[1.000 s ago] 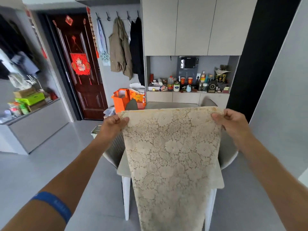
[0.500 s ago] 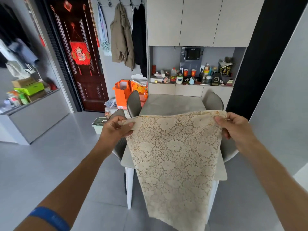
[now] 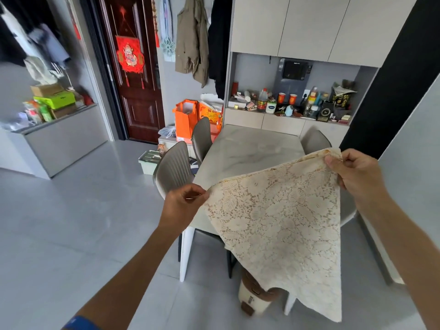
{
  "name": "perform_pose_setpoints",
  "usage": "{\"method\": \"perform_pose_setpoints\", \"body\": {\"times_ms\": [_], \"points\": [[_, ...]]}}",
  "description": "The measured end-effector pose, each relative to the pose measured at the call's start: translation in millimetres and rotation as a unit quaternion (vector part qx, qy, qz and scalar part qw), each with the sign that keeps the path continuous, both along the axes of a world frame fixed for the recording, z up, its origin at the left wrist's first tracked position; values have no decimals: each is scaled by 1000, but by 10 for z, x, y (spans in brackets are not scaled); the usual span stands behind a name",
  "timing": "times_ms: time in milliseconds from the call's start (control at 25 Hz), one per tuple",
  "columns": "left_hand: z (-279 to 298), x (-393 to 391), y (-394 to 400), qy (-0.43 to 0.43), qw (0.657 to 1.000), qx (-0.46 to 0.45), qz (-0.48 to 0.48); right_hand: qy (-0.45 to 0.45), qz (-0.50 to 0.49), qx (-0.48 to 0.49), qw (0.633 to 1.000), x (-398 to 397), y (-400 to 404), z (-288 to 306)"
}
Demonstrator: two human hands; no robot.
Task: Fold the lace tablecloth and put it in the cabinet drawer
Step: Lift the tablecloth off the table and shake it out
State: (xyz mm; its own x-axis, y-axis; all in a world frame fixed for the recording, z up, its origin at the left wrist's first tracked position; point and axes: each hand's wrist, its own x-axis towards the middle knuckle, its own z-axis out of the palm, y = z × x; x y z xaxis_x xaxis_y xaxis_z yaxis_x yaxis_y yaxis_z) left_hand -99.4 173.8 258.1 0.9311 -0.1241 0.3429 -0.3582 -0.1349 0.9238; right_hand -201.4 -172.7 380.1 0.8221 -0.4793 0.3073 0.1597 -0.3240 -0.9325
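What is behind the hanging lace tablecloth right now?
Behind the lace tablecloth held by the left hand and right hand: the marble table's near end and a cream-and-brown container on the floor. The rest is covered.

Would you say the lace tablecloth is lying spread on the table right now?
No: the lace tablecloth hangs doubled over, pinched by the left hand and right hand.

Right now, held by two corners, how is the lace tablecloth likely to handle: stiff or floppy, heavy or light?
Probably floppy: the tablecloth sags between the left hand and right hand and hangs limp below. Likely light, since fingertip pinches at the corners carry it. The open lace may snag on fingers or on the table edge.
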Motion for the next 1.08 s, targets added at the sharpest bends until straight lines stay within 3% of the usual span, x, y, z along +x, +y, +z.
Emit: {"method": "perform_pose_setpoints", "body": {"times_ms": [280,440,600,680,760,800,960,1080], "points": [[-243,-7,-185,111,983,114,-94,-9,-7,-14,1000,58,-116,-81],[-361,-140,-409,166,962,112,-185,-17,-7,11,1000,51,-235,-138],[-587,-606,-799,199,918,130,-318,-15,-32,30,999,59,-252,-219],[-757,-855,-1041,174,937,99,-287,-12,-42,23,999,77,-230,-269],[-857,-990,-1218,206,967,24,-147,-7,-46,21,999,81,-213,-327],[-874,-1030,-1291,230,967,0,-112,-4,-48,24,999,83,-208,-351],[-882,-1311,-1612,261,944,-6,-201,16,-53,25,998,89,-149,-394],[-901,-1551,-1724,266,944,-47,-187,3,-63,-4,998,85,-106,-415]]}}
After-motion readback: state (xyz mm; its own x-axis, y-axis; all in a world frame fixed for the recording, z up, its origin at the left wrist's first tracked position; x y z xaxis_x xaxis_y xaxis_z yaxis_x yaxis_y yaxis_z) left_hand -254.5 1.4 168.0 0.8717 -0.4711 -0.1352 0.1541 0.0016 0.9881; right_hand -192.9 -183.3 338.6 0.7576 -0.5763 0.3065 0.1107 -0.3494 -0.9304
